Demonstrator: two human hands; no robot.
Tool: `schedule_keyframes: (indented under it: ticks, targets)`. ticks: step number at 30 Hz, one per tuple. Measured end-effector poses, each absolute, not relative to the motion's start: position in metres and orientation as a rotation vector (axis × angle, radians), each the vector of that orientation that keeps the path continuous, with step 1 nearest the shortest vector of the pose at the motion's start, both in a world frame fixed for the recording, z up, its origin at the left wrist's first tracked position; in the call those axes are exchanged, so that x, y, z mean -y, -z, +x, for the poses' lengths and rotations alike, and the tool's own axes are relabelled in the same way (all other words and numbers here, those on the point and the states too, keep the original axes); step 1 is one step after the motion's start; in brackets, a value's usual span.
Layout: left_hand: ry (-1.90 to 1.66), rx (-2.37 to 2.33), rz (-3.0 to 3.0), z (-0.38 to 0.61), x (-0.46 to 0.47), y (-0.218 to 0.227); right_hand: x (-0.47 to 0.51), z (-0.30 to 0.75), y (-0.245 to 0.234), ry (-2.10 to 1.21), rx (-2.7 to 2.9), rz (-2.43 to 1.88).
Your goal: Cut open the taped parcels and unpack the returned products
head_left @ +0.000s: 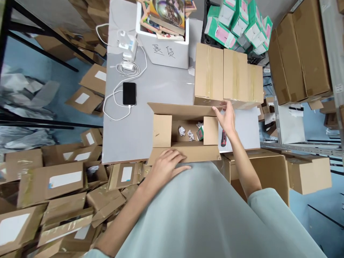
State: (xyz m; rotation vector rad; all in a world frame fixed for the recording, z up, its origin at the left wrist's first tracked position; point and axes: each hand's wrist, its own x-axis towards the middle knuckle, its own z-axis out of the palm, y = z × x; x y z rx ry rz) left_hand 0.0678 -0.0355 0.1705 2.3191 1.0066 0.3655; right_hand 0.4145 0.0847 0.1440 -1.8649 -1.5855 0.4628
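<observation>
An open cardboard box sits at the table's near edge, its flaps spread. Inside lie crumpled white papers and a small green-and-pink box, partly covered by the right end flap. My left hand rests on the near flap, fingers stretched out and thumb apart. At the right corner of the far flap, my right hand pinches the edge between thumb and fingers. A red-and-black utility knife lies just right of the box, below my right hand.
Closed cartons stand behind the box, near a black crate of green boxes. A white foam bin holds books. A black phone lies on its cable at left. Parcels crowd the floor; a large open carton stands at right.
</observation>
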Motion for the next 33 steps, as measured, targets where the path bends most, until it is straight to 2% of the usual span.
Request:
schedule_keyframes:
  ticks: [4, 7, 11, 14, 19, 23, 29, 33]
  targets:
    - [-0.299, -1.087, 2.320, 0.085, 0.013, -0.185, -0.022, 0.401, -0.166, -0.392, 1.496, -1.979]
    - [-0.067, -1.153, 2.350, 0.108, -0.013, -0.185, 0.013, 0.393, -0.171, -0.517, 1.555, -2.105]
    - [0.288, -1.162, 2.295, 0.150, -0.048, -0.173, 0.029, 0.374, -0.141, -0.789, 1.621, -2.241]
    - [0.406, -1.106, 2.247, 0.175, -0.062, -0.166, 0.028, 0.350, -0.110, -0.790, 1.523, -2.257]
    - [0.384, -1.067, 2.162, 0.184, -0.061, -0.162, 0.034, 0.334, -0.091, -0.696, 1.443, -2.245]
    - [0.313, -1.101, 2.104, 0.180, -0.060, -0.155, 0.038, 0.341, -0.094, -0.789, 1.440, -2.207]
    - [0.101, -1.026, 2.029, 0.171, -0.068, -0.157, 0.032, 0.343, -0.122, -0.936, 1.464, -2.301]
    - [0.092, -1.091, 2.014, 0.177, -0.069, -0.156, 0.040, 0.390, -0.146, -1.063, 1.419, -2.122]
